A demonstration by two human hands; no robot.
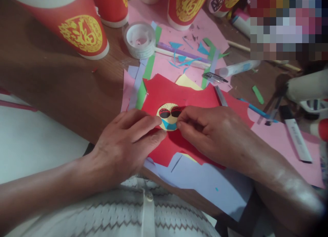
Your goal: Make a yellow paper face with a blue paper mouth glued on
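Note:
A round cream paper face (167, 118) with black eye shapes and a blue mouth piece lies on cut red paper (161, 90). My left hand (128, 141) rests on the red paper from the left, its fingers stretched out and their tips touching the face's lower left edge. At the face's right edge is my right hand (205, 131), thumb and forefinger pinched together. Whatever may be between those fingertips is hidden. Under the red sheet lie lilac paper (205, 182) and strips of green paper (141, 97).
Red paper cups (84, 28) with gold emblems stand at the back. A tape roll (139, 40), a clear pen (214, 77), blue paper scraps (189, 62) and a pink sheet (166, 11) lie behind the hands. At right are a white marker (297, 137) and a green scrap (257, 94).

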